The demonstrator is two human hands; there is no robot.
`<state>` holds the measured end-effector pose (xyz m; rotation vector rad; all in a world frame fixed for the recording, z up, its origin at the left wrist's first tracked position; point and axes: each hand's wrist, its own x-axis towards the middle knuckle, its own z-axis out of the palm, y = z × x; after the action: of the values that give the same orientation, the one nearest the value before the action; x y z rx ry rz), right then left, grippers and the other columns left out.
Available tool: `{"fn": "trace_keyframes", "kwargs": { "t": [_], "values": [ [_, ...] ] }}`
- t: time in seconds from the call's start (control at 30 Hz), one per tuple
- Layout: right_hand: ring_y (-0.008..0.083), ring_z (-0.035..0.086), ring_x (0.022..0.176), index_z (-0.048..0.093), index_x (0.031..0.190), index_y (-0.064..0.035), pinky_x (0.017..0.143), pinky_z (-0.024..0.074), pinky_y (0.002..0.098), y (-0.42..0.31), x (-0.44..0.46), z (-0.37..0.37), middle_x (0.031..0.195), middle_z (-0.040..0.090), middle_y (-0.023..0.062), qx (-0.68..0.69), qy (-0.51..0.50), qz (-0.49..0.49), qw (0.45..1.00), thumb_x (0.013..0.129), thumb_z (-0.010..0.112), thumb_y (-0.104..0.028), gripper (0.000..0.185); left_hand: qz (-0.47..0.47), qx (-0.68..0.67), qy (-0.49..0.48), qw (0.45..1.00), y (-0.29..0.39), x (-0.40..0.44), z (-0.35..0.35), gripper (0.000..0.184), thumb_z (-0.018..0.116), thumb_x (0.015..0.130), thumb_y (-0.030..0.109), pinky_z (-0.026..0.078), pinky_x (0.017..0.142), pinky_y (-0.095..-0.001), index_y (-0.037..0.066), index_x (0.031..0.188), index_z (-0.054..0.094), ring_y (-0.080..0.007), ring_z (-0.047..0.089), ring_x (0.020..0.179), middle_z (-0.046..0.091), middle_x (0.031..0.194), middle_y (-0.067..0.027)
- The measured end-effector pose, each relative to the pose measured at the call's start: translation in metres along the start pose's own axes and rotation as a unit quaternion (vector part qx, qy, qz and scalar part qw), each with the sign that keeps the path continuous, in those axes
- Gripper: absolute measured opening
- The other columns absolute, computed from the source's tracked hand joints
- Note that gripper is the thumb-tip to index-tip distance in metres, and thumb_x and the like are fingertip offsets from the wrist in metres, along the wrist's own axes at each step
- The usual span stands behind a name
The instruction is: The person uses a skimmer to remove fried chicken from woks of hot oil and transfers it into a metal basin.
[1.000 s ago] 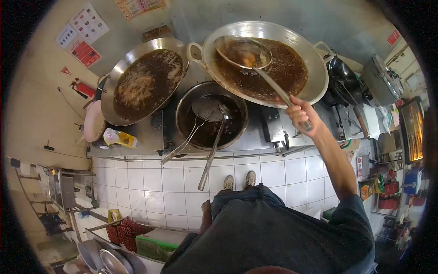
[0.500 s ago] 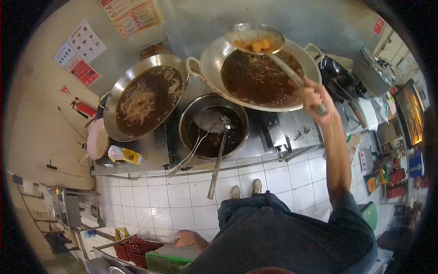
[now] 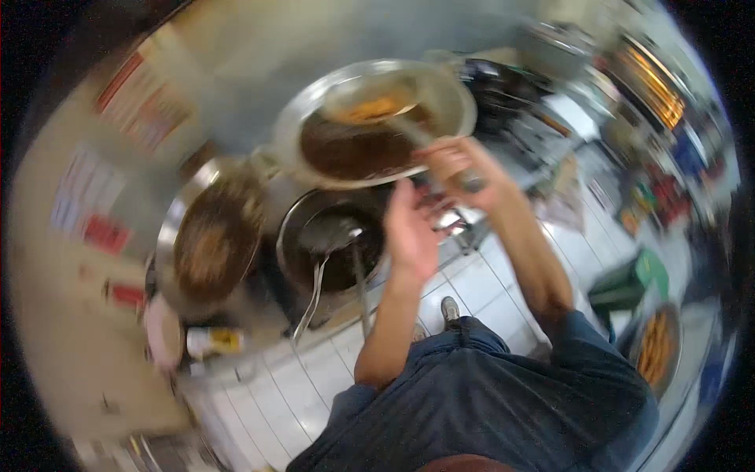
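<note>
My right hand is wrapped around the handle of a large skimmer, whose bowl carries orange-brown fried pieces. The bowl hangs above a wide wok of dark oil. Just below the handle, my left hand is raised with its fingers stretched out; motion blurs them, and I see nothing held in it. Nearer to me stands a deep pot of dark liquid, with a wire strainer and a long-handled ladle resting in it.
Another wok of dark oil with froth stands at left, beside a yellow-labelled bottle. A black pan sits at the back right. A green bin and a bowl of fried food are at my right, above white floor tiles.
My left hand has come up from low beside the crate to near the skimmer's handle. The view has turned right, and the bowl of fried food now shows. The skimmer stays over the wok.
</note>
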<state>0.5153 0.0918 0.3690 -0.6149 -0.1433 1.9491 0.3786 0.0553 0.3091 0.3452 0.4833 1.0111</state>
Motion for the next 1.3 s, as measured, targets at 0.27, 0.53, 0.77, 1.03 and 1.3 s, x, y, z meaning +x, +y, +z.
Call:
{"fn": "trace_keyframes", "kwargs": {
  "t": [0.27, 0.53, 0.77, 1.03, 1.3],
  "values": [
    [0.0039, 0.037, 0.037, 0.038, 0.083, -0.0151, 0.034, 0.0303, 0.0175, 0.044, -0.03, 0.033, 0.056, 0.039, -0.0069, -0.007, -0.101, -0.058, 0.993, 0.081, 0.048, -0.003, 0.016, 0.077, 0.158, -0.129, 0.976, 0.041, 0.056, 0.053, 0.022, 0.049, 0.091, 0.03, 0.044, 0.065, -0.0282, 0.009, 0.085, 0.05, -0.0145, 0.051, 0.066, 0.049, 0.073, -0.001],
    [0.0006, 0.034, 0.039, 0.039, 0.067, -0.0157, 0.034, 0.0283, 0.0158, 0.064, -0.017, -0.002, 0.054, 0.034, -0.0087, -0.007, -0.114, 0.012, 0.993, 0.088, 0.047, -0.011, 0.023, 0.015, 0.074, -0.168, 0.983, 0.023, 0.049, 0.004, 0.016, 0.055, 0.089, 0.021, 0.047, 0.069, -0.0269, 0.006, 0.087, 0.05, -0.013, 0.052, 0.07, 0.049, 0.078, -0.0012],
    [0.0027, 0.033, 0.039, 0.036, 0.069, -0.014, 0.033, 0.0291, 0.0177, 0.061, -0.017, 0.021, 0.056, 0.034, -0.0066, -0.008, -0.112, -0.005, 0.994, 0.086, 0.045, -0.007, 0.021, 0.068, 0.092, -0.112, 0.987, 0.043, 0.04, 0.026, 0.014, 0.059, 0.084, 0.017, 0.044, 0.064, -0.026, 0.007, 0.082, 0.05, -0.0105, 0.049, 0.064, 0.048, 0.071, -0.0001],
    [0.0015, 0.034, 0.04, 0.04, 0.071, -0.0128, 0.033, 0.0302, 0.0164, 0.078, -0.017, -0.003, 0.058, 0.036, -0.0062, 0.086, -0.133, 0.017, 0.987, 0.089, 0.044, -0.011, 0.019, 0.025, 0.114, -0.047, 0.992, 0.039, 0.055, -0.005, 0.016, 0.064, 0.081, 0.016, 0.043, 0.05, -0.0213, 0.007, 0.087, 0.051, -0.0084, 0.049, 0.056, 0.049, 0.067, 0.0002],
    [0.0019, 0.034, 0.04, 0.038, 0.077, -0.015, 0.033, 0.0305, 0.0164, 0.075, -0.022, 0.02, 0.06, 0.038, -0.0049, 0.055, -0.179, -0.01, 0.982, 0.088, 0.044, -0.009, 0.014, 0.076, 0.158, -0.099, 0.98, 0.058, 0.032, 0.035, 0.019, 0.066, 0.08, 0.014, 0.047, 0.053, -0.0239, 0.005, 0.089, 0.052, -0.011, 0.053, 0.057, 0.052, 0.069, -0.0025]
  ]
}}
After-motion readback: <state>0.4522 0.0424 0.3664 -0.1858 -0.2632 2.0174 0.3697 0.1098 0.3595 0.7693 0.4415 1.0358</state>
